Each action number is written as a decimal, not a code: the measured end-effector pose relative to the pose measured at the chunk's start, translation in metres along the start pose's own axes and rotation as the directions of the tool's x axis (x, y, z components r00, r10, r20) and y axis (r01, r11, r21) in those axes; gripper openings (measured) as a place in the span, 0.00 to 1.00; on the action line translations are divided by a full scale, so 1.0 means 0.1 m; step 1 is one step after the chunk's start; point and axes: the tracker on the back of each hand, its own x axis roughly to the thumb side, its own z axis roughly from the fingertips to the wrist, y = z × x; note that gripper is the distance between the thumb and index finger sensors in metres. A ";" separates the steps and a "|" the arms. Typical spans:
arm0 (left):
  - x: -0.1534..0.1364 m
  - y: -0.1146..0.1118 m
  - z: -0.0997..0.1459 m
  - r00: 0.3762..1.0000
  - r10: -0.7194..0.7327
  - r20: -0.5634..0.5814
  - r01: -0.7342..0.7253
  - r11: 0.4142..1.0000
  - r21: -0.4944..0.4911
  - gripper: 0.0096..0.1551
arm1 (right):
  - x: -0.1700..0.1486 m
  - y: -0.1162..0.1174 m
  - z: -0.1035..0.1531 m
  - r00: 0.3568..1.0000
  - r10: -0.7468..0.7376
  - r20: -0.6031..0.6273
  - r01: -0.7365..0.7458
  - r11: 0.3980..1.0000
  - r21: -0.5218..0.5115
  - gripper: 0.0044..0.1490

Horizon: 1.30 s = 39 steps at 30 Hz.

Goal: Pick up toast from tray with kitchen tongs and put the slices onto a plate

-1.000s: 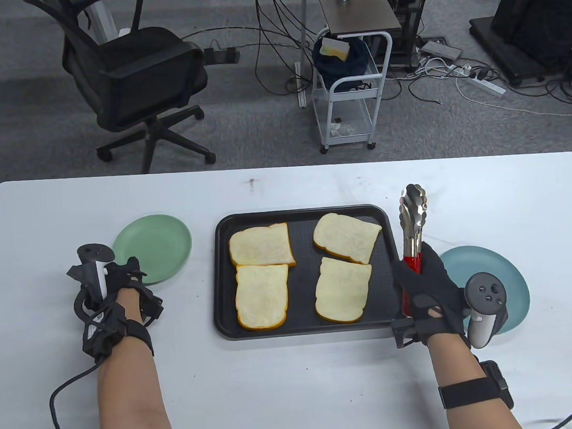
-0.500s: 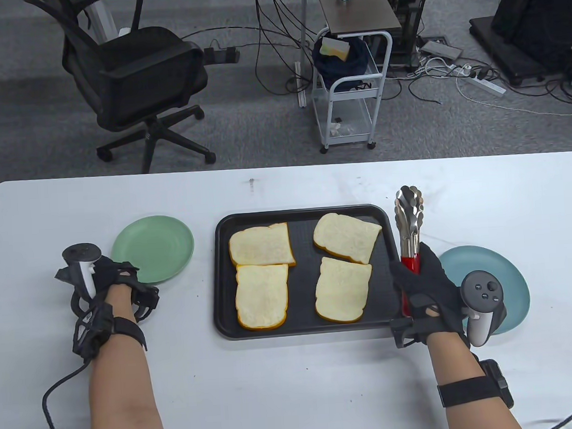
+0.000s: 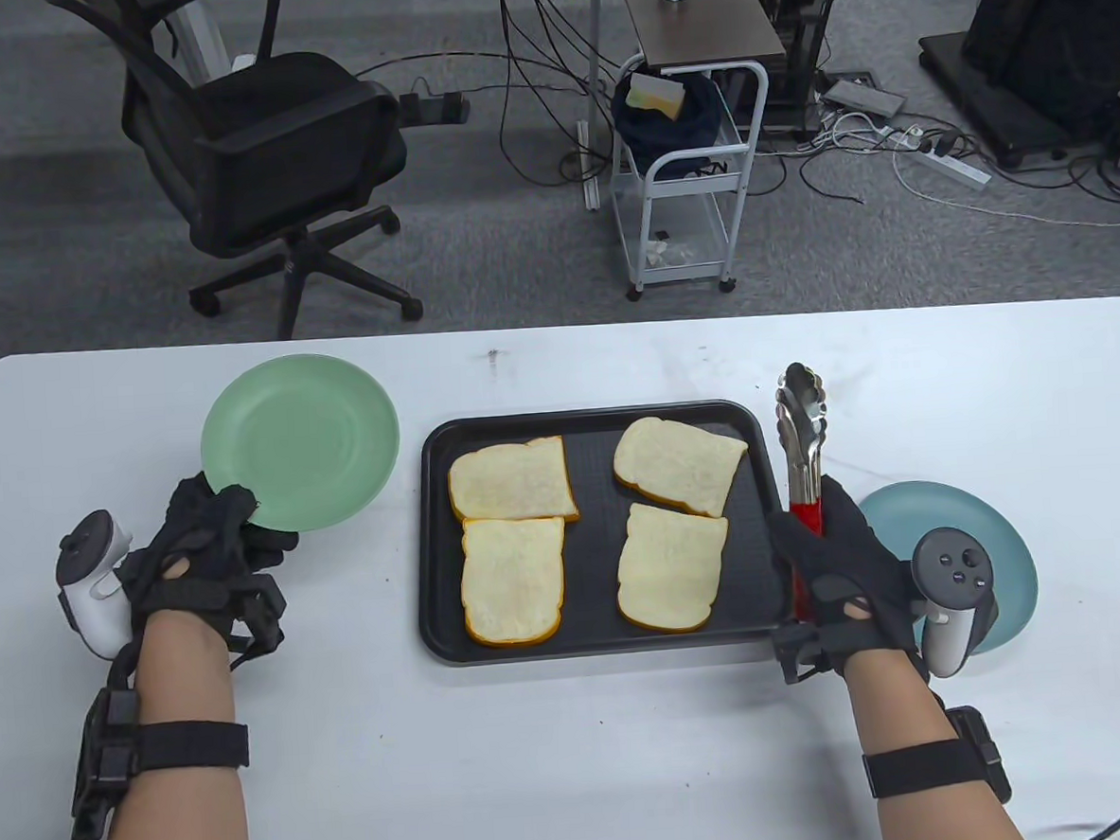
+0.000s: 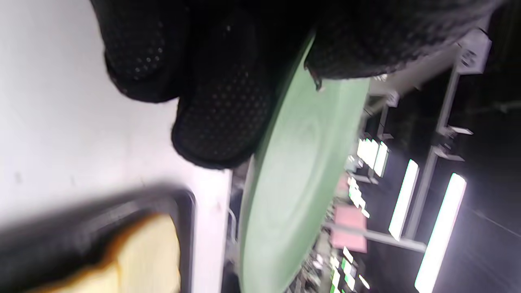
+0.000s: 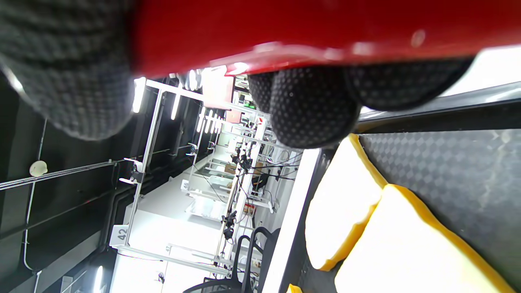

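Several toast slices lie on a black tray at the table's middle. My right hand grips the red handle of metal tongs, which point away from me along the tray's right edge with their jaws nearly together. My left hand pinches the near rim of a green plate, lifted and tilted left of the tray. In the left wrist view the green plate sits between thumb and fingers. The right wrist view shows the red handle under my fingers, toast below.
A blue plate lies on the table at the right, partly behind my right hand. Beyond the table's far edge stand an office chair and a small white cart among floor cables.
My left hand turned over, took hold of the green plate's near rim and lifted it up and away. My right hand with the tongs barely moved.
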 end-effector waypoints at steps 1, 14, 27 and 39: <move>0.02 -0.11 0.09 1.000 -0.003 0.030 0.005 0.999 -0.040 0.37 | -0.01 -0.02 -0.01 1.000 0.011 -0.008 -0.011 1.000 0.008 0.61; -0.56 -0.96 0.59 0.984 0.173 0.041 -0.154 0.946 -0.285 0.39 | -0.13 -0.10 -0.06 0.975 0.144 -0.167 -0.125 0.985 0.119 0.58; -0.64 -0.95 0.64 0.983 0.176 0.046 -0.154 0.939 -0.307 0.39 | -0.39 0.18 -0.20 0.895 0.297 -0.332 -0.186 0.927 0.326 0.49; -0.67 -0.94 0.64 0.986 0.159 0.051 -0.138 0.946 -0.293 0.39 | -0.43 0.20 -0.28 0.832 0.352 -0.429 -0.209 0.915 0.345 0.47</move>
